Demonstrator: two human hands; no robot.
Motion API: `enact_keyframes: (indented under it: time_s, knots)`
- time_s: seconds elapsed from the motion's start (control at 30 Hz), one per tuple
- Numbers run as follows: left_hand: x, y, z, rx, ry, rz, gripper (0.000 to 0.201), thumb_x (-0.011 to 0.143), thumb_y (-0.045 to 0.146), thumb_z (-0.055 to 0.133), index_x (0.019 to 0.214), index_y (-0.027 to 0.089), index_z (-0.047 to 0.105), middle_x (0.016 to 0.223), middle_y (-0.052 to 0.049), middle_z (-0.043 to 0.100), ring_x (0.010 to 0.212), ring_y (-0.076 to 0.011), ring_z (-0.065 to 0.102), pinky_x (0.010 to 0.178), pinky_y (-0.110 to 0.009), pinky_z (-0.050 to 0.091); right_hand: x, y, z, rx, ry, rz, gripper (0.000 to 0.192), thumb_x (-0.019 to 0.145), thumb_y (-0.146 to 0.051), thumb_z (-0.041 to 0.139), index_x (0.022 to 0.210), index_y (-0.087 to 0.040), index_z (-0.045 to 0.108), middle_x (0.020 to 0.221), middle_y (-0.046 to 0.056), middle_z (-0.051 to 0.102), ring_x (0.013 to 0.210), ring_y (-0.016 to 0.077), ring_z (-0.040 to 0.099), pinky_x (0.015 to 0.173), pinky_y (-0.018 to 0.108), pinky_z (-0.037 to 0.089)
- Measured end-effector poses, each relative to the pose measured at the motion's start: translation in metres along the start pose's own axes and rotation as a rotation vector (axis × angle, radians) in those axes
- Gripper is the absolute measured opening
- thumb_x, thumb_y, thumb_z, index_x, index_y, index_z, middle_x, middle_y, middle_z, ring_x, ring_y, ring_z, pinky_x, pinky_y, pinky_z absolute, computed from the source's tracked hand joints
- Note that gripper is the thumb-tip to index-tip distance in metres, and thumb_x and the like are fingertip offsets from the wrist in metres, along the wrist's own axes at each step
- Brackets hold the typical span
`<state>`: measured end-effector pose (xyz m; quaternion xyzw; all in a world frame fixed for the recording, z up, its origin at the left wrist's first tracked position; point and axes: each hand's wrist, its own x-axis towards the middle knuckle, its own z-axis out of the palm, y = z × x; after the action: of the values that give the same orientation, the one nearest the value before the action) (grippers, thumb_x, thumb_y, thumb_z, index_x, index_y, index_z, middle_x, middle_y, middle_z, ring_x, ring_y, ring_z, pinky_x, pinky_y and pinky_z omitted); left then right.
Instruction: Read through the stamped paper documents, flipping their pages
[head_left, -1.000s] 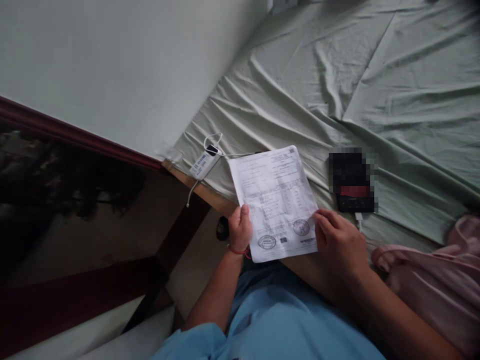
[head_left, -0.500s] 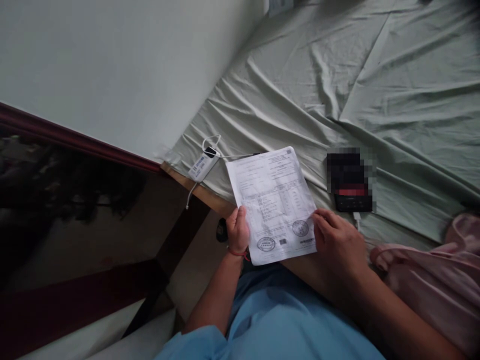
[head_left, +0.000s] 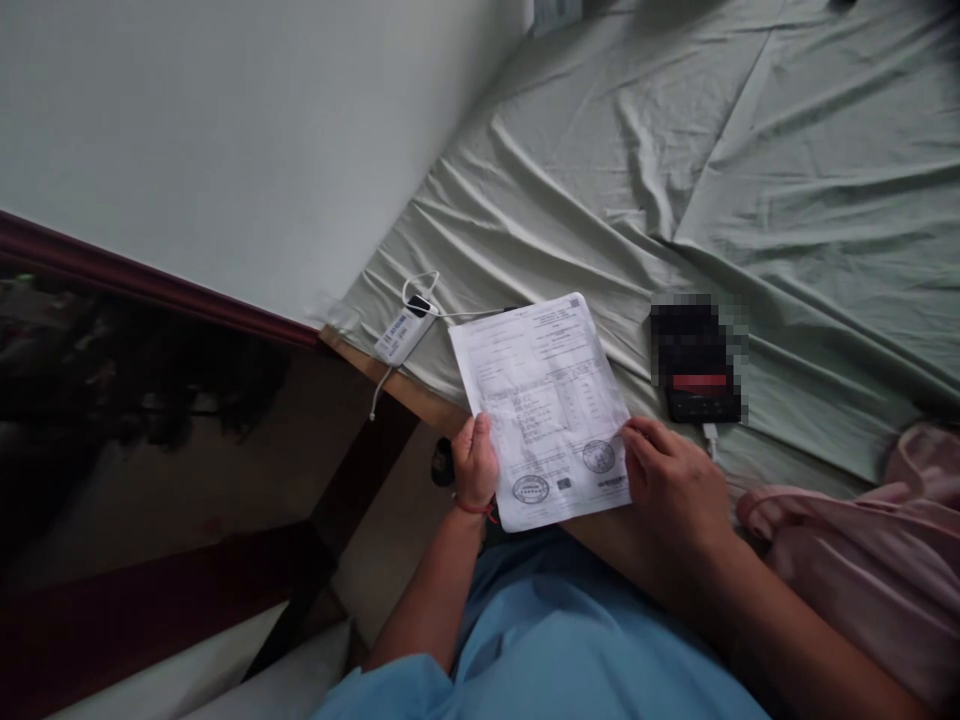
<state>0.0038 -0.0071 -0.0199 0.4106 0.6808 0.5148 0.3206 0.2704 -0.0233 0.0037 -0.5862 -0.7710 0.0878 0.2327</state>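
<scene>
A printed document (head_left: 541,395) with two round stamps near its lower edge is held up in front of me, tilted slightly. My left hand (head_left: 475,462), a red string round its wrist, grips the sheet's left edge with the thumb on top. On the opposite side, my right hand (head_left: 677,483) pinches the lower right edge between thumb and fingers. The paper looks a little creased, and its small print is too blurred to read. Whether it is one sheet or several I cannot tell.
A pale green sheet (head_left: 570,190) covers the bed. On it lie a white power strip (head_left: 405,335) with a cable, and a dark, partly blurred-out device (head_left: 694,360) with a white plug. Pink cloth (head_left: 847,540) is bunched at right. A white wall (head_left: 247,150) stands at left.
Almost nothing differs. The whole view has shifted very slightly, and both hands keep the same hold on the document.
</scene>
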Motion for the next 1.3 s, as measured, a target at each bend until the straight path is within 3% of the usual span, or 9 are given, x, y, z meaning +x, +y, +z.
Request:
enact_keyframes:
  time_s: [0.37,0.97,1.3]
  knots:
    - [0.0002,-0.0017,0.0008,-0.021,0.004,-0.001,0.046,0.093,0.058,0.059,0.095,0.014,0.073,0.079,-0.007,0.07,0.076,-0.0208,0.064,0.069,-0.03,0.05,0.0008,-0.0005,0.0004,-0.011,-0.005,0.015,0.019,0.096,-0.017,0.057,0.107,-0.021,0.073,0.118,0.002,0.075,0.081,0.0175,0.067,0.068,0.034,0.041]
    - [0.0022,-0.0053,-0.0031,0.108,-0.031,0.058,0.048,0.095,0.06,0.054,0.077,0.016,0.062,0.072,-0.003,0.062,0.066,-0.0154,0.053,0.062,-0.027,0.042,0.0001,-0.0036,-0.0036,-0.01,-0.001,0.032,0.019,0.097,-0.018,0.057,0.105,-0.022,0.073,0.119,0.001,0.075,0.079,0.0151,0.069,0.062,0.032,0.04]
    - [0.0013,-0.0056,0.0003,0.035,0.022,0.058,0.047,0.094,0.061,0.055,0.083,0.017,0.065,0.076,-0.005,0.065,0.076,-0.0194,0.062,0.069,-0.028,0.049,-0.002,-0.0088,-0.0044,-0.139,-0.03,0.211,0.039,0.097,-0.027,0.057,0.135,-0.016,0.061,0.124,0.009,0.07,0.07,0.0176,0.063,0.052,0.033,0.032]
